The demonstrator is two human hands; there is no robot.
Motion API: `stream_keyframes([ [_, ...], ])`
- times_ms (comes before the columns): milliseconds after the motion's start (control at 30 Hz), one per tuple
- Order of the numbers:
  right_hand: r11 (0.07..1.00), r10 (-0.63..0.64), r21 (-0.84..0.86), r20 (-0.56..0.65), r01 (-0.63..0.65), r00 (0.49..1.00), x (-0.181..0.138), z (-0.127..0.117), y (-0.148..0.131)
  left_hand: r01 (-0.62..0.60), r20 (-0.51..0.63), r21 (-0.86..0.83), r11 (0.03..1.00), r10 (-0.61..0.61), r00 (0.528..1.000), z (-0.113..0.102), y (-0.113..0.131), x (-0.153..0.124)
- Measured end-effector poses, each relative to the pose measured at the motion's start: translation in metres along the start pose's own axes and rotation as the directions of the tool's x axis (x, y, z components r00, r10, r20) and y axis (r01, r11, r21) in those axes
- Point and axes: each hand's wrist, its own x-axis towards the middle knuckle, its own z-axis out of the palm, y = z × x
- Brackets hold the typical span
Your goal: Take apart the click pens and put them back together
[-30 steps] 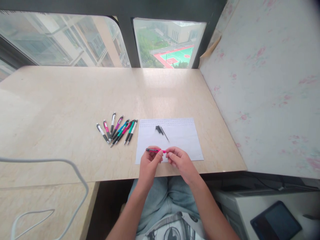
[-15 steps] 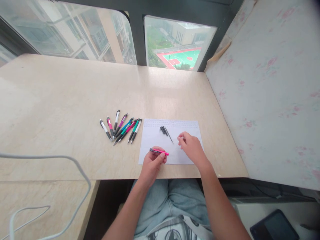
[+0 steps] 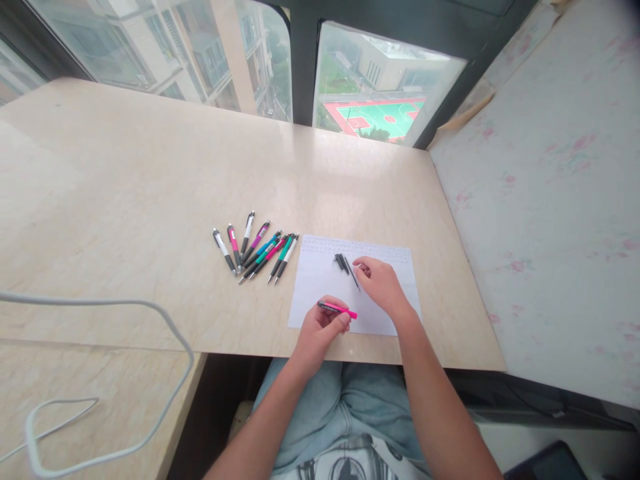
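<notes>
My left hand (image 3: 325,328) is closed round a pink pen barrel (image 3: 345,311) with a dark end, held tilted over the near part of a white paper sheet (image 3: 313,287). On the sheet, right of its middle, lie small black pen parts (image 3: 341,263) and a thin dark pen refill (image 3: 353,275). My right hand (image 3: 376,281) hovers just right of the refill, its fingers bent and a little apart, with nothing visible between them. Whether a fingertip touches the refill is hard to make out.
Several click pens (image 3: 260,255) in white, pink, purple, blue and green lie left of the sheet. A grey cable (image 3: 165,320) loops over the lower left. A patterned wall panel (image 3: 545,220) bounds the table (image 3: 165,180) on the right, windows at the back.
My right hand has moved left towards the refill on the paper. My left hand still holds the pink barrel. The whole view has shifted and turned slightly.
</notes>
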Motion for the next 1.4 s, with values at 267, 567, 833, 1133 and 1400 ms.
stream_keyframes([
  [267,0.968,0.077,0.244,-0.030,-0.067,0.997,-0.025,-0.008,0.000,-0.016,-0.016,-0.005,1.000,0.016,1.000,-0.001,-0.004,0.001],
  [567,0.570,0.201,0.771,0.204,-0.284,0.958,-0.091,0.005,-0.015,-0.028,-0.057,0.174,0.984,0.039,0.998,0.008,0.001,-0.004],
  [833,0.214,0.263,0.923,0.262,-0.321,0.929,-0.108,0.023,-0.020,-0.044,-0.139,0.304,0.952,0.090,0.986,0.021,-0.001,-0.006],
  [1133,0.066,0.244,0.937,0.318,-0.343,0.916,-0.111,0.027,-0.022,-0.115,-0.085,0.498,0.860,0.180,0.980,0.025,0.003,-0.010],
  [1400,0.025,0.247,0.939,0.327,-0.344,0.912,-0.113,0.027,-0.021,-0.144,-0.044,0.535,0.833,0.198,0.979,0.026,0.009,-0.011],
])
